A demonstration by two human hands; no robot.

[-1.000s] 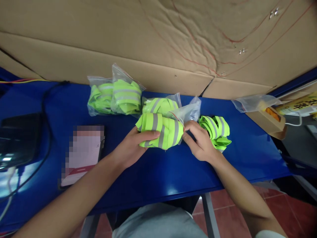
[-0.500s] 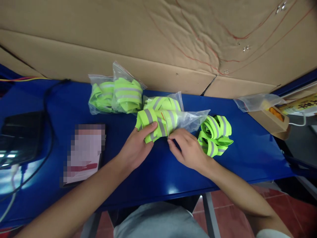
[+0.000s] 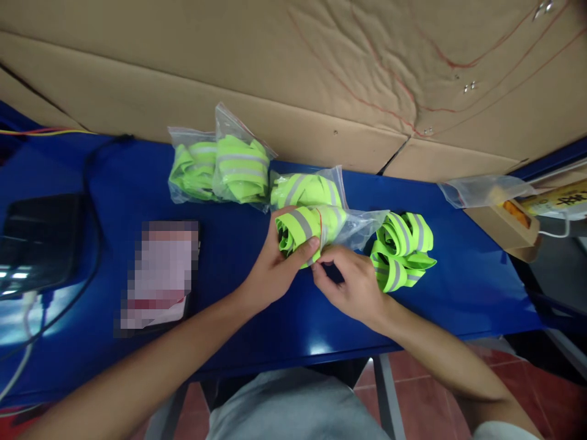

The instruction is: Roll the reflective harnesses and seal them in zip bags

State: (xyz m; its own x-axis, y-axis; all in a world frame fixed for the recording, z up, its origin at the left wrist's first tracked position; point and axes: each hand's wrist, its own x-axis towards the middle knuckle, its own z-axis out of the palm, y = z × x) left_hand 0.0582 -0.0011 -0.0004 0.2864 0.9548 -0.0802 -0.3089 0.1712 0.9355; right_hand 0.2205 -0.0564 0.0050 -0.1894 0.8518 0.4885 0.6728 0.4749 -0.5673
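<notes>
While the left hand (image 3: 275, 266) is curled firmly around a rolled reflective strap (image 3: 299, 226), its thumb pressed along the near side, the right hand (image 3: 351, 281) is nearly closed, thumb and forefinger pinching at the red-edged mouth of a clear zip bag (image 3: 363, 227). The strap is flat fluorescent-yellow webbing with a grey stripe, coiled into a soft bundle above the blue counter (image 3: 275, 342); its right end sits inside the thin, crinkled plastic, its left end bare. Just behind lies a bagged strap roll (image 3: 302, 188), with two more filled bags (image 3: 242, 170) overlapping to its left. Loose strap coils (image 3: 403, 244) rest beside the right hand on the smooth, glossy surface. Compared with one second ago, the bag's mouth has come over the strap's right end, and the coil's open left end now faces the viewer more.
</notes>
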